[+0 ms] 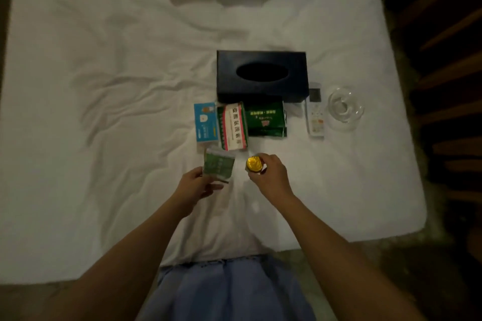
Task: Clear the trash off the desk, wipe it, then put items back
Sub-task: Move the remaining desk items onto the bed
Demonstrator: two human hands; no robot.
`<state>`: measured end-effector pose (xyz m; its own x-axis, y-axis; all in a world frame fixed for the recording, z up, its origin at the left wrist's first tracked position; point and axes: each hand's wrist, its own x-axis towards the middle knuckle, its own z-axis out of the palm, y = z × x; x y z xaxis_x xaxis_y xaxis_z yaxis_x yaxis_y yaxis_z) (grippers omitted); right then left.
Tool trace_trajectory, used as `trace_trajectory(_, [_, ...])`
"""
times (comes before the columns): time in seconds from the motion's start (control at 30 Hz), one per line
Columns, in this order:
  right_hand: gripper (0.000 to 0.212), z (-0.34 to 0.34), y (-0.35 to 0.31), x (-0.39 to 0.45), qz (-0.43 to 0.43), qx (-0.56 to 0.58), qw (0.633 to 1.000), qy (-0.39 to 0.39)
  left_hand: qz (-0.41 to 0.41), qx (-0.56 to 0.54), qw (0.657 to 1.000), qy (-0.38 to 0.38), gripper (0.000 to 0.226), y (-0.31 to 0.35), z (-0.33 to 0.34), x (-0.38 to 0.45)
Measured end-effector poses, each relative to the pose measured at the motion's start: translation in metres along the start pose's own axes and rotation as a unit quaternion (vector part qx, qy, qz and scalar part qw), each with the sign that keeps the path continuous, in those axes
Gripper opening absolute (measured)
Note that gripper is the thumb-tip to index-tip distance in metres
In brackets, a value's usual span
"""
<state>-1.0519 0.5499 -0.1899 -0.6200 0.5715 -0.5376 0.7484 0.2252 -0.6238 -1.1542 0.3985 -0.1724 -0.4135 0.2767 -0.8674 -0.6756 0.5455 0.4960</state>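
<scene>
The person stands at the foot of a white, wrinkled bed sheet [104, 112] where the desk items lie parked in a cluster: a dark rectangular tissue box [260, 74], a blue-and-white card packet [205, 122], a red-and-white medicine box [233, 126], dark green foil sachets [266, 118], a white remote control [315, 112] and a clear glass ashtray [344, 108]. The left hand [194, 186] pinches a small green-and-white packet [218, 165] by its near edge, just above the sheet. The right hand [270, 173] is closed around a small jar with a gold lid [254, 163]. The desk itself is out of view, so whether it has been wiped cannot be told; judging by the gathered items, this is either the setting-aside or the start of returning them
</scene>
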Motion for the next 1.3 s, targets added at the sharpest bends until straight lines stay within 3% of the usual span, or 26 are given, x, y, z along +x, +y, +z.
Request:
trace_trajectory(0.17, [0.034, 0.046, 0.012, 0.026, 0.024, 0.023, 0.999, 0.002, -0.001, -0.003, 1.000, 0.023, 0.011, -0.015, -0.015, 0.049])
trace_trajectory(0.3, [0.045, 0.064, 0.012, 0.032, 0.035, 0.082, 0.996, 0.013, -0.037, 0.116, 0.992, 0.029, 0.021, -0.024, -0.025, 0.068])
trace_trajectory(0.43, [0.068, 0.054, 0.012, 0.017, 0.066, 0.091, 0.994, -0.013, -0.057, 0.293, 0.951, 0.077, 0.044, -0.032, -0.040, 0.059])
trace_trajectory(0.6, [0.063, 0.017, 0.008, -0.022, 0.092, -0.016, 0.995, -0.025, -0.002, 0.436, 0.899, 0.043, 0.046, -0.006, -0.055, 0.017])
trace_trajectory(0.83, [0.045, -0.059, -0.015, -0.109, 0.091, -0.076, 0.993, 0.025, 0.172, 0.615, 0.768, -0.052, 0.048, 0.069, -0.021, -0.062])
trace_trajectory(1.03, [0.044, -0.126, 0.008, -0.215, 0.137, -0.093, 0.980, 0.108, 0.302, 0.690, 0.648, -0.110, 0.049, 0.098, 0.073, -0.141])
trace_trajectory(1.13, [0.043, -0.151, 0.039, -0.282, 0.191, -0.063, 0.967, 0.155, 0.361, 0.700, 0.592, -0.170, 0.049, 0.084, 0.137, -0.190])
trace_trajectory(1.3, [0.043, -0.168, 0.104, -0.419, 0.260, 0.000, 0.933, 0.248, 0.461, 0.740, 0.437, -0.220, 0.051, 0.008, 0.238, -0.283])
